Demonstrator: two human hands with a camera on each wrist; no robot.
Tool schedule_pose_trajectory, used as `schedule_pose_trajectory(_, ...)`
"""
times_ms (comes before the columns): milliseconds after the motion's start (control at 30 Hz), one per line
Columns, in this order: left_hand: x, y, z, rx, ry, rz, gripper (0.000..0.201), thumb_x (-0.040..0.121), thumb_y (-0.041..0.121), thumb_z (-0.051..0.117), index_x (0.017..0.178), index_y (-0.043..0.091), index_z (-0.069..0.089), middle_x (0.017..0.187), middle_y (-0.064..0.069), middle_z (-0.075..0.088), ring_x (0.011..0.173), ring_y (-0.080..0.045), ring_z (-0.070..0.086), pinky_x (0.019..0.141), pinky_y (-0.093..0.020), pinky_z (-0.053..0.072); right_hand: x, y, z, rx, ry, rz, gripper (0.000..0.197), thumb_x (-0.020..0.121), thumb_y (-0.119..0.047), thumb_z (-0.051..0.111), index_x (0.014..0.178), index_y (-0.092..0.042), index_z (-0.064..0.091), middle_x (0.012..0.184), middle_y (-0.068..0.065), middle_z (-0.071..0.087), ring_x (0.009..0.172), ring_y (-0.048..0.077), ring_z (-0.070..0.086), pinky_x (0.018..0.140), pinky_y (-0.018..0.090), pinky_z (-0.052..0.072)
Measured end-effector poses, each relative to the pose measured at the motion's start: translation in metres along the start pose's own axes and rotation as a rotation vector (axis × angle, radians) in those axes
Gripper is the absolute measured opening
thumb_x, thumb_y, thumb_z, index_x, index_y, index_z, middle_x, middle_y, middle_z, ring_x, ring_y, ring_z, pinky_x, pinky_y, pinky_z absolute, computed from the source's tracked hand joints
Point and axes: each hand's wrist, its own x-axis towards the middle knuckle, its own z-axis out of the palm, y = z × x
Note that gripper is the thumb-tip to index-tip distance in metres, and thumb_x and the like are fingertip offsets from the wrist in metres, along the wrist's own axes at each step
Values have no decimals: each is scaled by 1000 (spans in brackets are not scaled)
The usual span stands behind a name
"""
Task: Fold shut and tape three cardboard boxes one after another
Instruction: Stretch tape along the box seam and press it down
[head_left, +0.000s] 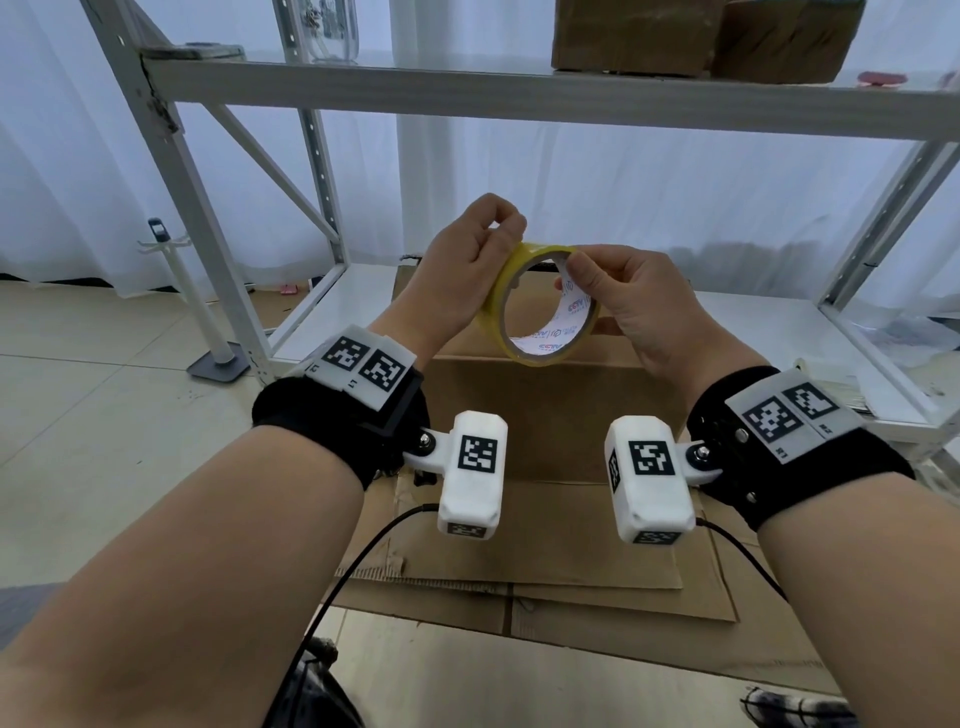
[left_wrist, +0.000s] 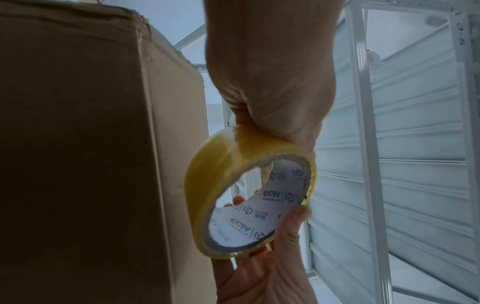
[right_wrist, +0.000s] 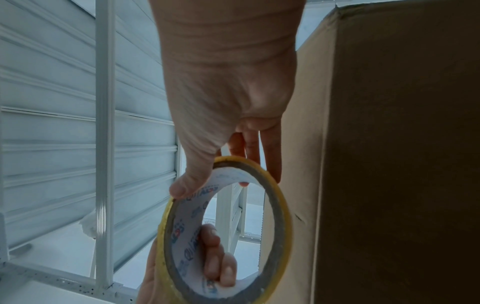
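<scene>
A yellow tape roll (head_left: 540, 306) with a printed white core hangs in the air between both hands, above a brown cardboard box (head_left: 545, 410) on the floor. My left hand (head_left: 506, 234) pinches the roll's upper left rim with curled fingers. My right hand (head_left: 587, 299) grips the right side, thumb inside the core and fingers under the rim. The left wrist view shows the tape roll (left_wrist: 215, 164) beside the box's wall (left_wrist: 78, 144). In the right wrist view the tape roll (right_wrist: 285, 216) hangs from my right hand (right_wrist: 226, 179). My hands hide most of the box's top.
Flattened cardboard sheets (head_left: 571, 577) lie on the tiled floor under and before the box. A white metal rack (head_left: 467, 88) stands behind, with brown boxes (head_left: 701, 36) on its upper shelf. A white stand (head_left: 179, 291) is at the left. Cables hang from my wrists.
</scene>
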Motion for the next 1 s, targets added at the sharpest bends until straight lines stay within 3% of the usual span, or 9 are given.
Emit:
schedule_pose_trajectory(100,0,-2,1,32,31,18,18,101,29,42,92,15,48,82,-22,63,74,-31,62,72,-37,52,1,1,-1,6,-1,-3,36,82,-38,64,112,-19,68,103,7,71,87,16,68,74,28,59)
schedule_pose_trajectory(167,0,-2,2,26,48,28,20,101,30,43,87,16,46,81,-24,61,75,-36,61,73,-42,51,2,0,-1,9,1,-6,40,81,-39,65,115,-18,67,103,6,71,88,14,67,75,29,59)
schedule_pose_trajectory(333,0,-3,4,3,68,65,17,102,24,40,98,16,54,80,3,61,72,-21,65,70,-29,52,2,0,1,30,6,-2,41,80,-39,64,114,-17,66,97,4,69,83,12,66,75,29,59)
schedule_pose_trajectory(467,-1,-7,6,37,103,72,13,101,25,41,95,17,50,76,6,57,74,-25,64,72,-35,53,3,2,2,21,9,-6,33,90,-28,61,119,-13,65,102,6,69,83,9,66,74,26,58)
schedule_pose_trajectory(633,0,-11,10,87,164,75,16,102,22,41,97,11,52,70,13,48,64,7,51,63,-9,40,3,3,4,42,31,-3,39,90,-27,61,125,-9,62,111,12,68,89,13,65,82,32,58)
schedule_pose_trajectory(767,0,-12,13,83,169,58,14,102,23,39,94,15,45,72,8,50,65,-2,51,64,-15,42,4,3,7,53,46,7,38,91,-28,61,125,-10,62,113,7,69,96,14,64,87,32,56)
schedule_pose_trajectory(833,-3,-9,12,36,136,55,15,103,27,38,103,17,49,80,-2,60,71,-14,61,69,-21,49,4,3,7,36,58,3,35,91,-31,60,121,-12,64,112,4,69,101,14,64,91,32,54)
schedule_pose_trajectory(900,-4,-3,12,-7,61,54,21,103,28,36,114,20,51,95,1,61,82,-7,61,73,-9,47,4,2,9,25,75,-18,30,92,-33,58,113,-14,67,105,-1,70,100,13,65,91,28,53)
schedule_pose_trajectory(1000,-4,4,18,-36,-73,44,20,99,30,45,116,23,53,120,0,44,102,0,46,79,4,34,2,-1,10,89,119,-33,29,94,-36,54,110,-14,64,98,-4,70,89,9,67,75,23,56)
